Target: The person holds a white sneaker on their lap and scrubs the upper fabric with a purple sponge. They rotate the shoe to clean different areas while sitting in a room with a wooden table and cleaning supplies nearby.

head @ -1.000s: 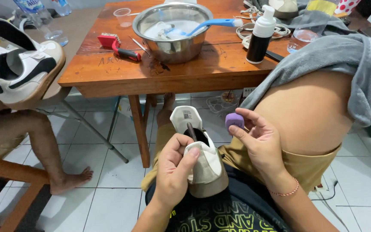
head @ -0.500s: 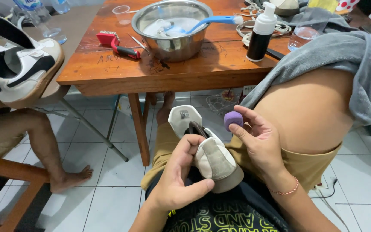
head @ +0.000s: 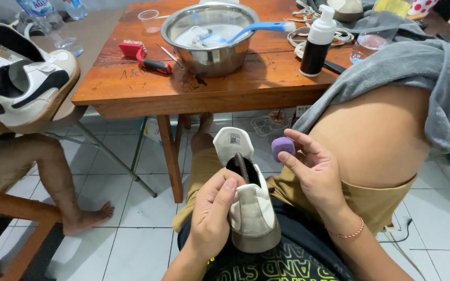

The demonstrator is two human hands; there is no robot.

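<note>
A tall black pump bottle with a white top (head: 317, 42) stands on the table, in the upper right of the frame. Two clear plastic water bottles with blue labels (head: 41, 11) stand at the top left edge. A small white label with dark print (head: 234, 138) sits on the shoe's white tongue, near the middle.

Wooden table (head: 131, 96) edge blocks ahead; open floor (head: 126, 208) left of shoe (head: 251, 208).

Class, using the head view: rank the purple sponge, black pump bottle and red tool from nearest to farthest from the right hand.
From the right hand:
1. Purple sponge, pinched in its fingers.
2. Black pump bottle, on the table beyond.
3. Red tool, far left on the table.
</note>
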